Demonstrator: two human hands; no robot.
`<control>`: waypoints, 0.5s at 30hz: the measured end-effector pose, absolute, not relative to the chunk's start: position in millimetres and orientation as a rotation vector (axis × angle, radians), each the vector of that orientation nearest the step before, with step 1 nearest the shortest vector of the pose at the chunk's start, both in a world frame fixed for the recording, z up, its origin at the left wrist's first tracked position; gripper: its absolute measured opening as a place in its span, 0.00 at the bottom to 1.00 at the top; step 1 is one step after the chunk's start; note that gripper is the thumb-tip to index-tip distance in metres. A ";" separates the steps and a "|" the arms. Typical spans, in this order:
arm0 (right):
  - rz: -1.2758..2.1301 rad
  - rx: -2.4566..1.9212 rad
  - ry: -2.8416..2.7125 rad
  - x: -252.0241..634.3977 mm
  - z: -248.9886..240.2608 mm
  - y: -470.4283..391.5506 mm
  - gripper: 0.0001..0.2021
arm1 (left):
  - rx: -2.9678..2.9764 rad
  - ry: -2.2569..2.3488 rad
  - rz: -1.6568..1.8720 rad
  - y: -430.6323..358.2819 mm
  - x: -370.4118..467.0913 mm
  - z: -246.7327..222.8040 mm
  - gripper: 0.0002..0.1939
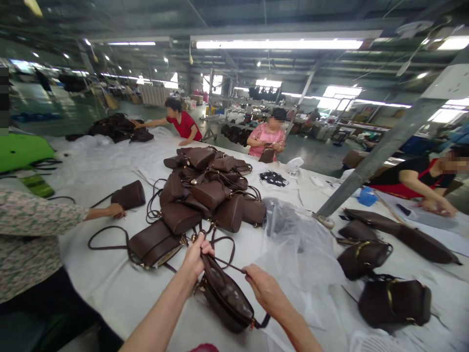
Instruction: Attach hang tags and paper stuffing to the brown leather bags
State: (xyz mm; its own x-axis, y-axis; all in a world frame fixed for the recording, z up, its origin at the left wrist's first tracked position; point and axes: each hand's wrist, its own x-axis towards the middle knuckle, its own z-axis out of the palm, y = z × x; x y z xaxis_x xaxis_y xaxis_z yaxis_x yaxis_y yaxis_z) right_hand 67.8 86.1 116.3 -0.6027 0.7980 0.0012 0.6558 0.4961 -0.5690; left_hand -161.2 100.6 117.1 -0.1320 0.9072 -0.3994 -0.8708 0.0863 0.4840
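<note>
A dark brown handbag lies tilted on the white table directly in front of me, its zipped edge toward the lower right. My left hand is closed around the strap and top end of this bag. Between the thumb and fingers of my right hand is the bag's thin brown strap, drawn out to the right. Just beyond my left hand lies another brown bag with a looped strap. A large heap of brown bags rises behind it.
Clear plastic sheeting lies right of the heap. Several darker bags sit at the right, near a slanted metal post. At left, a co-worker's hand touches a small brown bag. Other people work along the table's far side.
</note>
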 end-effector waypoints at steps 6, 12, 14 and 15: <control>0.809 -1.131 -2.472 103.8 139.0 82.7 0.11 | 0.330 0.820 1.254 109.1 -179.3 131.7 0.14; 0.446 -1.082 -2.572 64.2 142.5 91.4 0.06 | 0.638 0.894 0.858 99.3 -117.1 129.8 0.20; 0.429 -1.086 -2.527 54.3 136.6 93.6 0.04 | 0.678 0.867 0.766 97.0 -107.6 128.8 0.22; 0.432 -1.107 -2.487 51.3 134.6 94.3 0.03 | 0.701 0.851 0.723 96.3 -106.0 129.1 0.22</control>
State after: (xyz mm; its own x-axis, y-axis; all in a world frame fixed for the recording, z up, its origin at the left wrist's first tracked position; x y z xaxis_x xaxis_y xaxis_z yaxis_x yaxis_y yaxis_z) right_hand 51.3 94.3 134.6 -0.6160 0.7572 0.2173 0.6396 0.6417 -0.4232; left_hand -106.0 96.3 129.1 0.4614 0.7887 -0.4064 -0.2736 0.5622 0.7804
